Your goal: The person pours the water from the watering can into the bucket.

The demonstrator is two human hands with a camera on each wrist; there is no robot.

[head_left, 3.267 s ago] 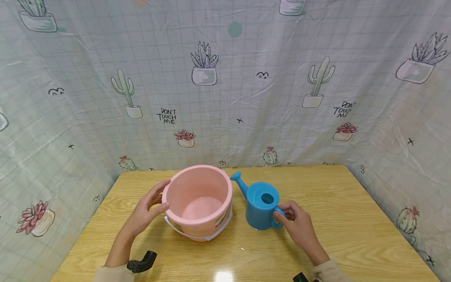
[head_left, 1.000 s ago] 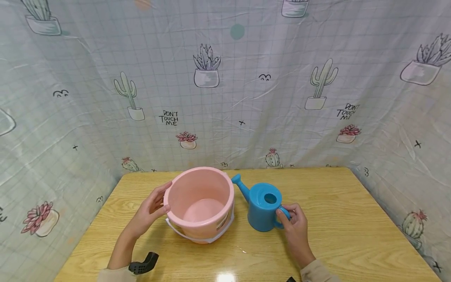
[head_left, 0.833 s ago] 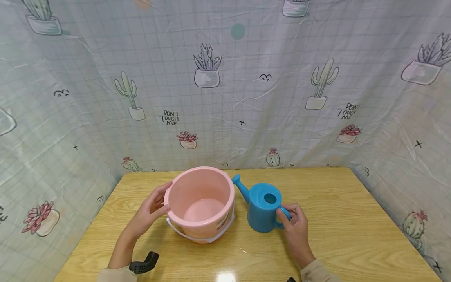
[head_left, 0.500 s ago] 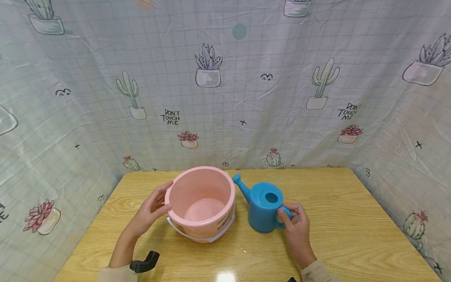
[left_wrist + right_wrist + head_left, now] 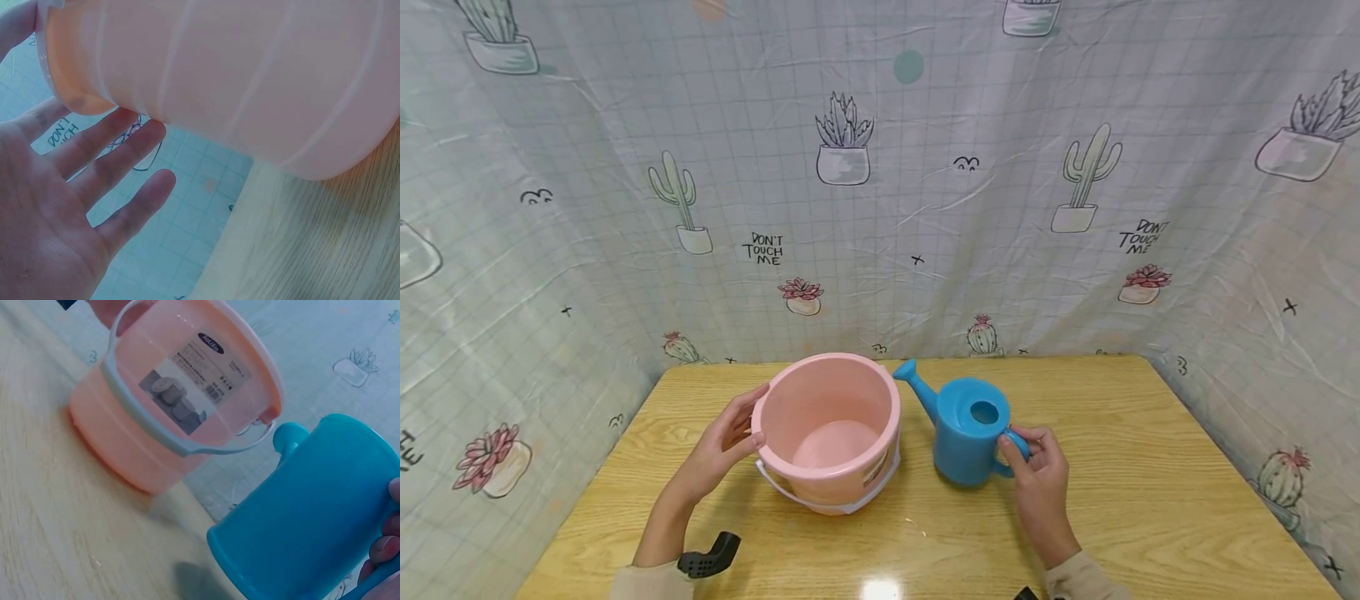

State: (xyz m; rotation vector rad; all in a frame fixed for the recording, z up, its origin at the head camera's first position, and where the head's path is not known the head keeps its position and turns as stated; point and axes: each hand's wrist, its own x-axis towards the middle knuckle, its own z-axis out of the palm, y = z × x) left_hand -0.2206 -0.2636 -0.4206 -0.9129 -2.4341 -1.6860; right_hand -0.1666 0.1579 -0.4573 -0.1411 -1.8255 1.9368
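Observation:
A pink bucket (image 5: 826, 492) stands upright on the wooden table, its pale handle hanging down the near side. My left hand (image 5: 711, 458) rests against the bucket's left side, thumb at the rim; in the left wrist view its fingers (image 5: 103, 178) are spread and fairly straight against the wall. To the right is a blue watering can (image 5: 966, 454), its spout pointing left toward the bucket's rim. My right hand (image 5: 1041, 479) grips the can's handle. In the right wrist view the can's base appears slightly off the table, with a shadow below it.
The wooden table (image 5: 1120, 467) ends at a patterned cloth backdrop (image 5: 917, 208) behind and on both sides. A small shiny wet-looking mark (image 5: 916, 527) lies on the table in front. Black wrist devices (image 5: 709, 556) sit at both sleeves.
Over the last half second the watering can has shifted slightly up and to the right with my right hand, tilting a little. My left hand and the bucket have stayed put.

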